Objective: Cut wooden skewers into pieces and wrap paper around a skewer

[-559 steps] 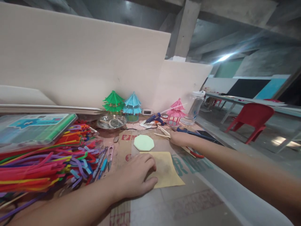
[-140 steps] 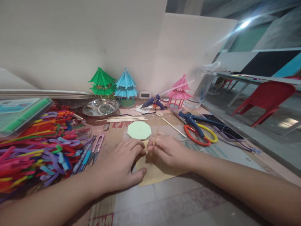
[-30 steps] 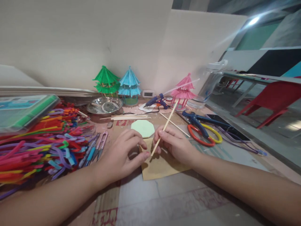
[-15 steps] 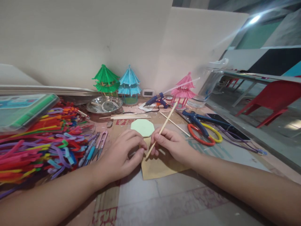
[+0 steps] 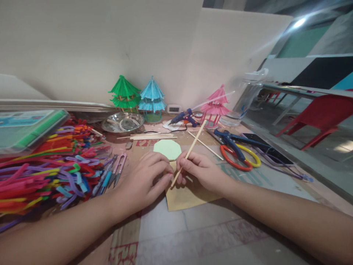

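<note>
My right hand (image 5: 202, 172) pinches a thin wooden stick (image 5: 193, 145) that slants up and away, its lower tip resting on a tan sheet of sandpaper (image 5: 186, 195). My left hand (image 5: 146, 180) lies beside it with curled fingers pressing on the sheet's left edge, fingertips touching near the stick's tip. A pale green octagon (image 5: 167, 149) lies just beyond both hands.
A heap of coloured pipe cleaners (image 5: 46, 169) fills the left. Snips (image 5: 118, 173), loose sticks (image 5: 149, 137), a metal dish (image 5: 122, 123), three paper pagodas (image 5: 151, 97), a glue gun (image 5: 183, 117), scissors (image 5: 234, 149), a phone (image 5: 264, 149) and a bottle (image 5: 244, 101) surround the hands.
The stick's lower tip has slid slightly left across the sandpaper toward my left fingertips. Both hands stay in nearly the same place.
</note>
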`<act>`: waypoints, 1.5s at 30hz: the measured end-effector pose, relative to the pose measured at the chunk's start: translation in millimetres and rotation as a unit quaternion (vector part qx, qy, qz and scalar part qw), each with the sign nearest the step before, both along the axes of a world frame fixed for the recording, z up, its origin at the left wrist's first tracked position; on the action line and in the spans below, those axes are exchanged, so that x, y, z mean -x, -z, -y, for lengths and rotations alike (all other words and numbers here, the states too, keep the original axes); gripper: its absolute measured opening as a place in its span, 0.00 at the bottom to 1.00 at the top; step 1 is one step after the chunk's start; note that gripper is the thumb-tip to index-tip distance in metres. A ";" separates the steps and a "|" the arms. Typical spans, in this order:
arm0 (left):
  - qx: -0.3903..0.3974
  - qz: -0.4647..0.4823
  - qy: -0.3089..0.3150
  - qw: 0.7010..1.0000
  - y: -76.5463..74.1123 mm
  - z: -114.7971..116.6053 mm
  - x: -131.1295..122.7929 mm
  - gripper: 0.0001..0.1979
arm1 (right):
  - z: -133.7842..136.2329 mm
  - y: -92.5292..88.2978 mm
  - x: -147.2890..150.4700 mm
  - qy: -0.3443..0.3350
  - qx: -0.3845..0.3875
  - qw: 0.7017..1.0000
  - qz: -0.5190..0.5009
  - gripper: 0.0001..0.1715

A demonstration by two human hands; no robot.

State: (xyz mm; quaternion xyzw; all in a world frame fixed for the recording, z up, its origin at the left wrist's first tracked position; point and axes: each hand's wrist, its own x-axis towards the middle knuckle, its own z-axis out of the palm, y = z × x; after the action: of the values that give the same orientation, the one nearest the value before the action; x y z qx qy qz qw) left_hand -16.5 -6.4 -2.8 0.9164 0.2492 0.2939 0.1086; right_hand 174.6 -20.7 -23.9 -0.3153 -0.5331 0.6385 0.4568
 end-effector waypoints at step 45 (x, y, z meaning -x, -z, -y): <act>0.040 -0.130 -0.028 0.990 7.4 -1.2 -2.6 0.18 | -1.3 -13.3 -9.5 0.101 -0.160 0.970 0.155 0.17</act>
State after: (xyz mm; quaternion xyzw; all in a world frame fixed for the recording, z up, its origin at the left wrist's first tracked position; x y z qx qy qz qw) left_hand -14.0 -5.2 -10.3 0.9346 0.2979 0.1645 0.1036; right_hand 184.2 -19.4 -10.6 -0.3854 -0.6580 0.4387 0.4755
